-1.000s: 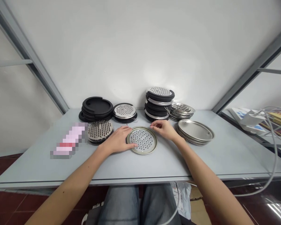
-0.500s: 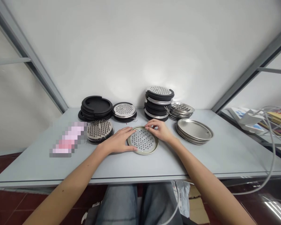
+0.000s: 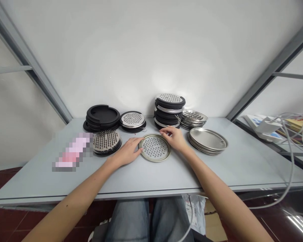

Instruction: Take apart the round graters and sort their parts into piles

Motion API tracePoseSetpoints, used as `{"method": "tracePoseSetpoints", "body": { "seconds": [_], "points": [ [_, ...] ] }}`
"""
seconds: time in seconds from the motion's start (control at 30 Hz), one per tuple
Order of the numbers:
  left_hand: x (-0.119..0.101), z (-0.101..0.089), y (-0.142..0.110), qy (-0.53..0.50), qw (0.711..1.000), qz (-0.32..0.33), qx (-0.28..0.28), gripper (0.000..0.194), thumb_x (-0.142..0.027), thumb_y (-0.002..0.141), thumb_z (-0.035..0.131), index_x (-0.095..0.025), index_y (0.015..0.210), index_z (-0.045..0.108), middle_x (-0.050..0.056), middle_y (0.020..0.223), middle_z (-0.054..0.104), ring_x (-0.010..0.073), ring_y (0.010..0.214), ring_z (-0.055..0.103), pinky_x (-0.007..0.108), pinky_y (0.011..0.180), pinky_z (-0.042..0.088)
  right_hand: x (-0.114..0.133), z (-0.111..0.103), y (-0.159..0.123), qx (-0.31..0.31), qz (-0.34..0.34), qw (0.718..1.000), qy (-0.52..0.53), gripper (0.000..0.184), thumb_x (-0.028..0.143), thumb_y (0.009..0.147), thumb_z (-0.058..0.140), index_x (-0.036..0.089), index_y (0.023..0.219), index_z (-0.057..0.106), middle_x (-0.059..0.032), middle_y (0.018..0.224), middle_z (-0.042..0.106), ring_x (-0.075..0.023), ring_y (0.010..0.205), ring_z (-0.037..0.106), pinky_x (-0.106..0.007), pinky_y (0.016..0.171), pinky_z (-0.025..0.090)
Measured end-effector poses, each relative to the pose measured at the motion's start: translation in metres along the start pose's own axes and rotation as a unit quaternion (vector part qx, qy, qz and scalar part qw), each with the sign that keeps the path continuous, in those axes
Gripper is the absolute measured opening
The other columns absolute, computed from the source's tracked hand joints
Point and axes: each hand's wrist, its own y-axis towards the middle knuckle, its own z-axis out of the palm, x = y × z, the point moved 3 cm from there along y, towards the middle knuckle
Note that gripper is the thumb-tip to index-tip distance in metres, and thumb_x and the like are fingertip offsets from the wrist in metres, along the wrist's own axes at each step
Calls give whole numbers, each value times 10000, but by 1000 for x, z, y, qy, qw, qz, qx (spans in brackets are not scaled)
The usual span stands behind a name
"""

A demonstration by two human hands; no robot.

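Note:
A round metal grater plate [image 3: 155, 148] sits inside a raised rim on the table, in the middle of the head view. Its left edge is held by my left hand [image 3: 126, 153], thumb and fingers spaced along the rim. At the upper right edge, my right hand [image 3: 175, 137] has its thumb and fingers bent together on the rim. Just left of my left hand is a stack of toothed grater discs [image 3: 106, 141]. A stack of plain round metal lids [image 3: 208, 138] lies to the right of my right hand.
Black round holders [image 3: 103, 116] are piled at the back left. Beside them lies a black-rimmed grater [image 3: 133, 119]. A tall stack of such graters [image 3: 169, 109] stands near the wall, with more metal grater discs [image 3: 194, 117] beside it. A blurred pink item [image 3: 72, 149] is at left.
My left thumb has drawn back from over the plate's lower part to its left edge. The plate has shifted slightly away from me, and my right hand has moved slightly right.

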Motion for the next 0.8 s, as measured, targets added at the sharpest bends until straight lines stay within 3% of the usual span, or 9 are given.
{"method": "tracePoseSetpoints", "body": {
  "seconds": [0.17,0.27,0.37,0.47,0.63,0.8],
  "points": [
    [-3,5,4,-12,999,43,-10,389,-187,931,411,-201,1307,507,62,1314,577,203,1224,510,375,1073,390,1,7,-2,25,15,999,29,179,297,830,590,172,872,712,-47,780,702,-160,692,609,-273,659,463],
    [1,6,7,28,998,1,-56,317,-160,922,401,-194,1162,606,61,1167,657,214,1103,582,374,982,457,0,13,-3,39,16,998,40,163,298,820,608,175,851,711,-37,773,703,-156,691,612,-266,660,464],
    [4,4,7,67,991,-55,-100,251,-202,922,421,-185,1024,649,68,1049,684,233,998,615,386,887,495,-4,16,-3,43,32,998,25,141,283,813,614,179,823,710,-27,736,696,-153,668,609,-268,657,465],
    [-1,2,5,61,992,-43,-103,251,-322,919,481,-181,1056,636,77,1058,674,240,1017,606,389,906,486,-7,17,-3,37,47,998,12,129,275,810,615,184,807,706,-23,716,692,-153,651,607,-271,649,468],
    [-14,4,-1,52,998,10,-24,651,-572,817,587,-164,1313,484,134,1287,570,309,1228,490,451,1045,387,-3,18,-3,59,17,998,25,120,282,812,633,189,802,709,-31,772,701,-155,690,615,-268,671,467],
    [-15,9,-4,58,997,28,49,928,-683,750,592,-165,1460,295,161,1500,343,341,1400,272,490,1131,257,-1,22,-4,86,5,996,13,108,265,810,643,192,773,713,-30,769,692,-151,680,597,-266,659,449]
  ]
}}
